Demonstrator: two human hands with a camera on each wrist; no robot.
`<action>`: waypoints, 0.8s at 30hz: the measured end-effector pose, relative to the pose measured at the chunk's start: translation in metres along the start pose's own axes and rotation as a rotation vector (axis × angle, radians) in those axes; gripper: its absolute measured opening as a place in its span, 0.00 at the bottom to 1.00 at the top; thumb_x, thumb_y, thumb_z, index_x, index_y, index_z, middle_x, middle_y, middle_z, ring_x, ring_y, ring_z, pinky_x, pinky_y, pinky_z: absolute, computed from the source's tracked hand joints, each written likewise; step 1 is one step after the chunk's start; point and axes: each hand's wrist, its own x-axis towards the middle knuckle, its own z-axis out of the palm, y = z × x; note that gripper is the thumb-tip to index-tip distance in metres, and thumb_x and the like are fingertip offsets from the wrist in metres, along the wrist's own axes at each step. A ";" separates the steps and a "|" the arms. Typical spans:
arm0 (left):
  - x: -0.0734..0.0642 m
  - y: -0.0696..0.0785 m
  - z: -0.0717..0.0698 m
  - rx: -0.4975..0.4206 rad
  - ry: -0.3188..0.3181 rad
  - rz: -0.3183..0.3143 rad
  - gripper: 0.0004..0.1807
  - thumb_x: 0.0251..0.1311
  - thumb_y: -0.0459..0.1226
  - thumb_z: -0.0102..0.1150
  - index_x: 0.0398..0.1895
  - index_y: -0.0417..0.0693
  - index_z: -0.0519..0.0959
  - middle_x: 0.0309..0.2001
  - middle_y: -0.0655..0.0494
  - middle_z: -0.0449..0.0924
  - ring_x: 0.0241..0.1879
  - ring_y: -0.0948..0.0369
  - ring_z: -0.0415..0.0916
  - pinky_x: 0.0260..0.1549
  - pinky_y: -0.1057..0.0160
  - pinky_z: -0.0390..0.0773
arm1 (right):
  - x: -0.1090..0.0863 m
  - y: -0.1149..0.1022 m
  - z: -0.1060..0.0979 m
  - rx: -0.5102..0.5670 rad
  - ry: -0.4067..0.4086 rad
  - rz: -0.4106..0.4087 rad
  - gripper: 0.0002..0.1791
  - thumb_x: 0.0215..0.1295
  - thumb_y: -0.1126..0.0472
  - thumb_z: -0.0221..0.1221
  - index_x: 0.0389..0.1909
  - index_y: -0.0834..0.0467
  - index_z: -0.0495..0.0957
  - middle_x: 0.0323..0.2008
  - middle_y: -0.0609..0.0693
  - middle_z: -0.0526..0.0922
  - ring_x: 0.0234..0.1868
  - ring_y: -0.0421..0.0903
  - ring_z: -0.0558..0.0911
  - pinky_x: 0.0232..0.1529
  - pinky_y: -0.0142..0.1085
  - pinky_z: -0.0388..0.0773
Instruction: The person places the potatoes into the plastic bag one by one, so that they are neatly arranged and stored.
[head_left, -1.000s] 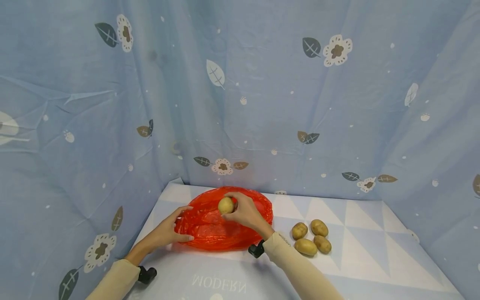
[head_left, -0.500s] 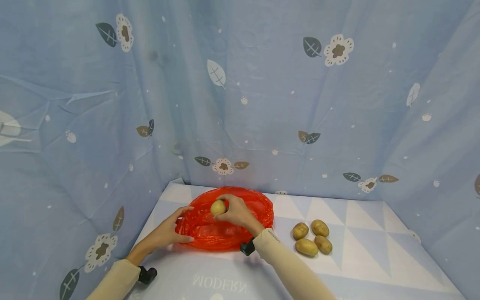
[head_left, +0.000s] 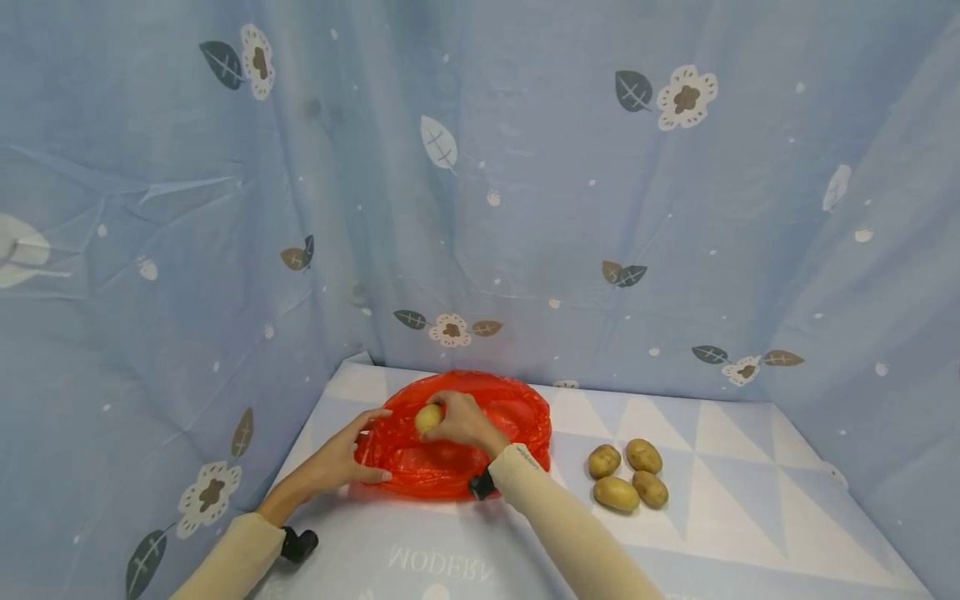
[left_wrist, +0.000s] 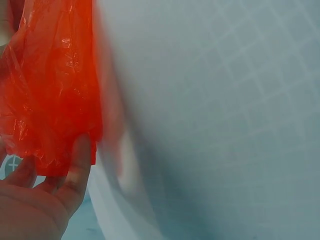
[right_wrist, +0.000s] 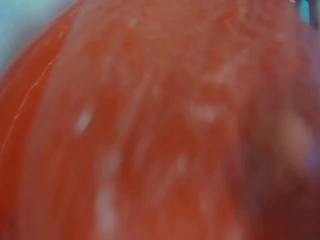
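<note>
A red plastic bag (head_left: pixel 420 460) stands with its mouth wide on the table in the head view. My left hand (head_left: pixel 341 458) holds the bag's left end, thumb and fingers spread apart around it. The left wrist view shows that hand (left_wrist: pixel 45 200) with fingertips against the bag's outer side. Over the bag's mouth my right hand (head_left: pixel 463 421) grips a yellow potato (head_left: pixel 428 418) between thumb and fingers. In the right wrist view the blurred red plastic (right_wrist: pixel 150 125) fills most of the picture. The bag's bottom is hidden.
To the right of the bag lie several potatoes (head_left: pixel 617 494) in a close group. The table (head_left: pixel 735 500) has a blue and white triangle-patterned cloth. Blue floral curtains (head_left: pixel 540 208) close off the back and both sides.
My right hand has carried the potato left and slightly down, toward the bag's left part. My left hand stays at the bag's left end. The loose potatoes have not moved.
</note>
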 end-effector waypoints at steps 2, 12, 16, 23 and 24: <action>0.001 0.001 0.000 0.000 0.001 -0.001 0.53 0.47 0.41 0.83 0.76 0.66 0.61 0.65 0.50 0.69 0.61 0.48 0.68 0.53 0.45 0.81 | 0.004 0.001 0.003 -0.014 -0.007 0.004 0.29 0.53 0.57 0.79 0.55 0.56 0.80 0.44 0.42 0.81 0.44 0.43 0.78 0.45 0.36 0.82; 0.002 0.000 0.001 0.002 0.010 -0.010 0.54 0.45 0.40 0.84 0.76 0.67 0.62 0.63 0.50 0.71 0.59 0.49 0.70 0.52 0.47 0.83 | 0.015 -0.004 0.010 -0.027 -0.013 0.060 0.26 0.54 0.58 0.78 0.53 0.56 0.81 0.42 0.45 0.81 0.43 0.45 0.78 0.44 0.37 0.83; 0.003 -0.001 0.001 0.001 0.014 -0.010 0.54 0.45 0.41 0.83 0.76 0.67 0.62 0.65 0.50 0.70 0.61 0.48 0.70 0.53 0.45 0.82 | 0.018 -0.005 0.012 -0.055 -0.012 0.078 0.27 0.55 0.58 0.78 0.54 0.57 0.81 0.43 0.45 0.81 0.44 0.45 0.78 0.45 0.37 0.83; 0.002 -0.002 0.001 0.008 0.016 0.000 0.54 0.45 0.40 0.84 0.76 0.66 0.62 0.64 0.50 0.70 0.60 0.48 0.70 0.52 0.46 0.83 | 0.023 -0.003 0.017 -0.077 -0.009 0.085 0.27 0.54 0.58 0.78 0.53 0.59 0.81 0.42 0.47 0.81 0.43 0.46 0.78 0.44 0.37 0.83; 0.002 -0.002 0.001 0.011 0.017 -0.001 0.54 0.45 0.40 0.84 0.76 0.66 0.62 0.64 0.50 0.71 0.60 0.48 0.70 0.52 0.46 0.83 | 0.023 -0.002 0.018 -0.085 -0.008 0.087 0.27 0.54 0.58 0.79 0.53 0.59 0.81 0.42 0.46 0.81 0.43 0.46 0.77 0.44 0.37 0.82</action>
